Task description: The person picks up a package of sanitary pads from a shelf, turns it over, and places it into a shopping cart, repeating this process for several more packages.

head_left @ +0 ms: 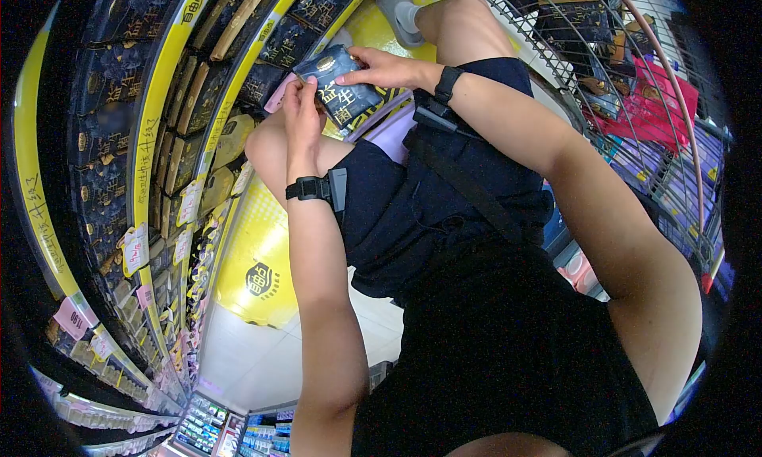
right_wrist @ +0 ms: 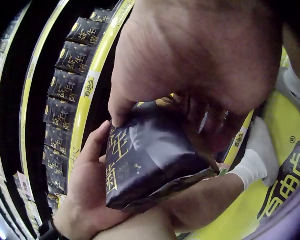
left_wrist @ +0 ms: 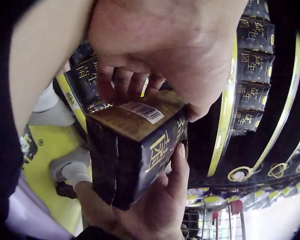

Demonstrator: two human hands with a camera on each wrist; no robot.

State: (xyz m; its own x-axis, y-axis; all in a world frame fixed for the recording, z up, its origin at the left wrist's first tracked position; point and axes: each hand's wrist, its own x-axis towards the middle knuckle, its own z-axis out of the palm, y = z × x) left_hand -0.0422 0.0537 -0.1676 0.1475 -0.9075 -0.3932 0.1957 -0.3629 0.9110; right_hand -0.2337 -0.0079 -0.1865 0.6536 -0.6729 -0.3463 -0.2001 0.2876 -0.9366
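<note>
A dark, glossy pack of sanitary pads (head_left: pixel 347 101) with gold characters is held in front of the crouching person's knees. My left hand (head_left: pixel 305 114) grips its near left edge, thumb on the front and fingers behind. From the other side, my right hand (head_left: pixel 383 68) holds it with the thumb laid across the front; its other fingers are partly hidden behind the pack. In the left wrist view a gold side of the pack (left_wrist: pixel 117 165) shows a white barcode (left_wrist: pixel 142 112). The right wrist view shows the pack's creased front (right_wrist: pixel 150 150) and folded end seam.
Shelves with yellow edge strips (head_left: pixel 151 131) and rows of similar dark packs (head_left: pixel 103 131) stand at the left. A wire shopping cart (head_left: pixel 683 84) at the right holds a red bag (head_left: pixel 655 104) and dark packs. A yellow floor mat (head_left: pixel 254 258) lies beside the shelves.
</note>
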